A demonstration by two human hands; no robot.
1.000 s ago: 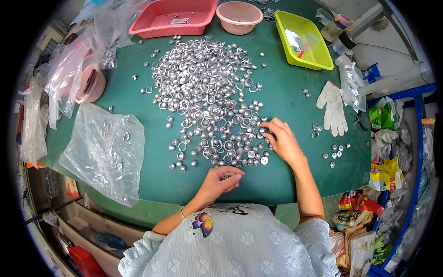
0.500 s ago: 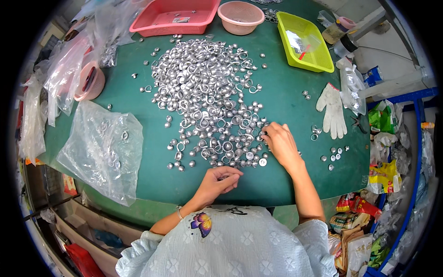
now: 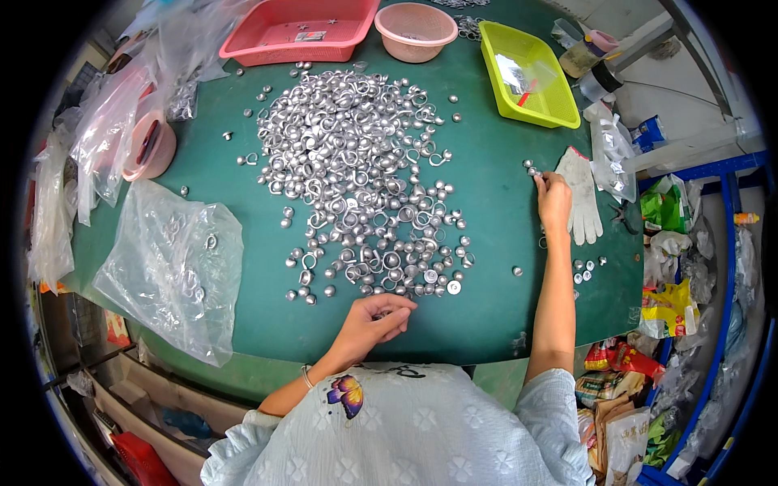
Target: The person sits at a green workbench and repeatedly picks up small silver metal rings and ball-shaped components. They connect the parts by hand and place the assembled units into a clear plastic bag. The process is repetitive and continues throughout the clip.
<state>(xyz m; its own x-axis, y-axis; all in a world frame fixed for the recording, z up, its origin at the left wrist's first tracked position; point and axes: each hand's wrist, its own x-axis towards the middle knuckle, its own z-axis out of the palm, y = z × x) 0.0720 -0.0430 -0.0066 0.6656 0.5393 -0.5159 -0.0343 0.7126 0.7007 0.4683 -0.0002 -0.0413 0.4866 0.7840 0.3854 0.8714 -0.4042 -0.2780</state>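
Note:
A large heap of small silver metal pieces (image 3: 340,146), domed knobs and open rings, covers the middle of the green table. My left hand (image 3: 371,328) rests at the heap's near edge, fingers curled round some small silver metal pieces, mostly hidden in the palm. Over to the right, my right hand (image 3: 555,202) is closed in a pinch beside a small cluster of silver knobs (image 3: 530,166). Whatever its fingertips hold is too small to make out. Its wrist lies alongside a white knitted glove (image 3: 582,202).
Across the back stand a red tray (image 3: 300,53), a pink bowl (image 3: 416,49) and a yellow-green basket (image 3: 559,113). A clear plastic bag (image 3: 174,279) with a few rings lies at left, near a pink cup-like basket (image 3: 162,158). Several loose knobs (image 3: 578,277) sit at right.
My right hand has moved from the heap's right edge, right and away from me, to the small cluster by the glove. My left hand stays closed in nearly the same place.

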